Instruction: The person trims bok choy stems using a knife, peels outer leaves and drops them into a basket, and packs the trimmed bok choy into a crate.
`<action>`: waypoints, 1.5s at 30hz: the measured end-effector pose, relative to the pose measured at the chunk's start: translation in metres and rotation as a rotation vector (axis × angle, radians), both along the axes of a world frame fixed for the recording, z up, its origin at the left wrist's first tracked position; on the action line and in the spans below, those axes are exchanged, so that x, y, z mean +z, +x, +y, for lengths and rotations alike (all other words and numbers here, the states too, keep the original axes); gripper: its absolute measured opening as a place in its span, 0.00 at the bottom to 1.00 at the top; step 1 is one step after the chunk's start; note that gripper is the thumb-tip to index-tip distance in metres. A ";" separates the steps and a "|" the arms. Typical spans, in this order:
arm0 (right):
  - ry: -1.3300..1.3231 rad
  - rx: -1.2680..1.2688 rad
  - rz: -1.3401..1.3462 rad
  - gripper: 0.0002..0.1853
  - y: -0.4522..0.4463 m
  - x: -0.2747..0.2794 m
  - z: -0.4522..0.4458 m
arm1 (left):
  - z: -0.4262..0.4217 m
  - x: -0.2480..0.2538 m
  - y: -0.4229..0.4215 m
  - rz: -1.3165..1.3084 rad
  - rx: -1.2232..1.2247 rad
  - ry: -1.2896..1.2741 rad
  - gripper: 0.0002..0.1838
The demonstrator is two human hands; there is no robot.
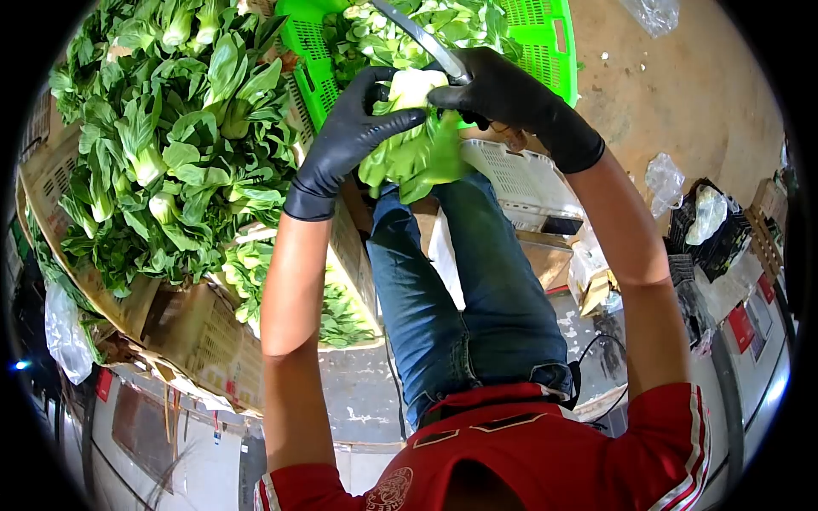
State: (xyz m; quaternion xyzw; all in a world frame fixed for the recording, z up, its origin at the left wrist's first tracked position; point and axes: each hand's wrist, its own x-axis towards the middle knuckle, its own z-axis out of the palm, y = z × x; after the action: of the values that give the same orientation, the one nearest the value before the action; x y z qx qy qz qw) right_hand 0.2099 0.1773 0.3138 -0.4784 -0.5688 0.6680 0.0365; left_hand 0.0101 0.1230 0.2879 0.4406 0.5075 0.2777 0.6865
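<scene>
Left hand (345, 136), black-gloved: curled around a bok choy (417, 89), leaves hanging, at near edge of green basket (561, 60). Right hand (507, 94), also gloved: closed on knife (422, 36), fingers at stem. More greens (183, 153) heaped left.

Head view: left hand (354, 136) and right hand (503, 89), black-gloved, top centre, on a leafy green head (415, 145). Curved blade (422, 36) in right. Leafy greens pile (170, 162), upper left; green crate (545, 51) beyond hands.
</scene>
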 end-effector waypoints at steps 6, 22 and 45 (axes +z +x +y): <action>0.663 0.152 -0.210 0.17 0.013 -0.027 0.008 | -0.011 0.006 -0.022 -0.158 0.100 -0.228 0.27; 0.585 0.087 0.109 0.20 -0.062 0.002 -0.034 | -0.065 0.006 -0.038 -0.627 0.530 -0.427 0.28; 0.364 -0.172 -0.363 0.07 -0.029 -0.015 -0.057 | -0.142 0.076 -0.289 0.088 1.245 0.458 0.29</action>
State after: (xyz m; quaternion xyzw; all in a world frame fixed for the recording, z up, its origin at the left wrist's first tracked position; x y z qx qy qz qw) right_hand 0.1809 0.1201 0.2986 -0.6225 -0.6338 0.4527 0.0760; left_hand -0.2790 -0.0186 0.3635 0.2110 0.6230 0.7048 0.2656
